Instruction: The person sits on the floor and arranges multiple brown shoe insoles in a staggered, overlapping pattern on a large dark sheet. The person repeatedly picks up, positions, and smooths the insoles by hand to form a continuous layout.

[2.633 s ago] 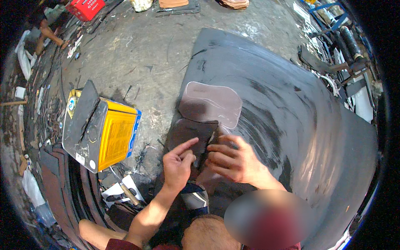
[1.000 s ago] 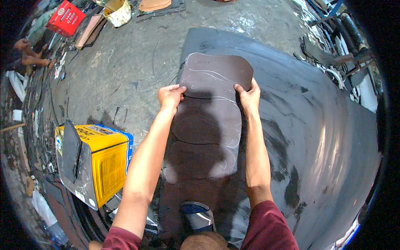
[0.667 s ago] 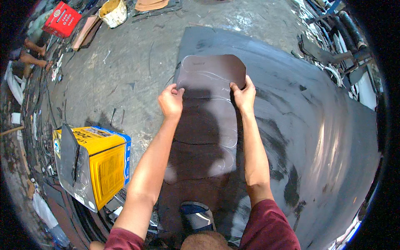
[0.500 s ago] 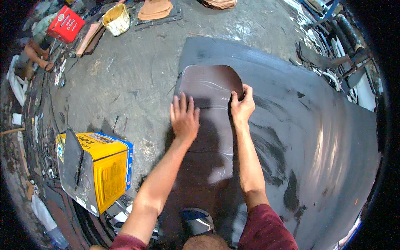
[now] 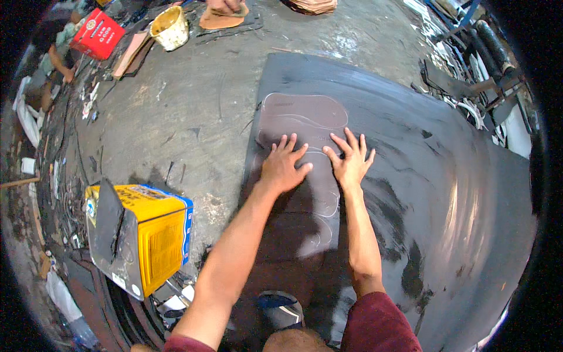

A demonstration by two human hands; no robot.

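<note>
A brown sheet with pale sole-shaped outlines marked on it lies on a large dark grey sheet. My left hand presses on the brown sheet with its fingers spread. Beside it, my right hand rests at the sheet's right edge, fingers fanned out and thumb over the brown surface. Neither hand grips anything. The far end of the brown sheet lies flat, while its near part is in shadow between my forearms.
A yellow and blue metal can stands at the left, a dark offcut on it. Farther back are a red box, a stained whitish bucket and tan sheet pieces under another person's hand. Scraps pile up at the right.
My right hand has let go of the brown sheet's raised far right edge and come nearer, opening flat. The left hand has shifted right. Another person's hand has appeared over the tan pieces.
</note>
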